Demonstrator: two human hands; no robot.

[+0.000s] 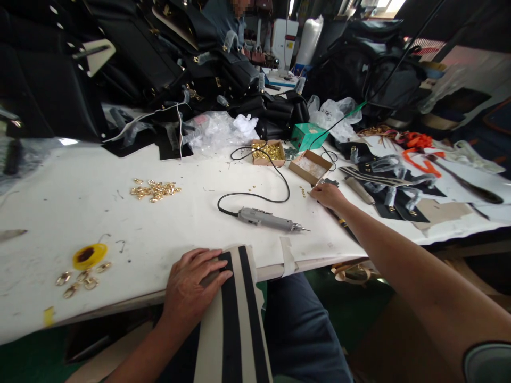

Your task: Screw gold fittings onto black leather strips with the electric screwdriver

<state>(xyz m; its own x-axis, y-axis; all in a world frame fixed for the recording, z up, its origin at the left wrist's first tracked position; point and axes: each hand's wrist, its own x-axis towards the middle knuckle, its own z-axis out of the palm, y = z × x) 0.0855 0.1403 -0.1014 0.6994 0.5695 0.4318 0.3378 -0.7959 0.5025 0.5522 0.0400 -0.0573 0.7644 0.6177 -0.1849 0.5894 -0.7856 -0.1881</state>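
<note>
My left hand (pixel 197 279) lies flat, fingers stretched out, on a stack of black and beige strips (pixel 233 308). These strips run from the table's front edge down over my lap. Out to the right, my right hand (pixel 329 196) rests on the table with its fingers pressed together; whatever they hold is hidden. Just left of those fingertips lie several small gold rings (pixel 302 192). A yellow-and-black tool handle (pixel 344 223) passes below that hand. Between both hands, a grey electric screwdriver (pixel 267 218) lies with its bit pointing right.
Gold clasps (pixel 154 190) lie in a pile at left, others beside a yellow disc (pixel 90 256). Behind are a box of gold hardware (pixel 268 153), an open cardboard box (pixel 310 167) and a green box (pixel 307 136). Black bags (pixel 131 58) stand at back; a person is beyond.
</note>
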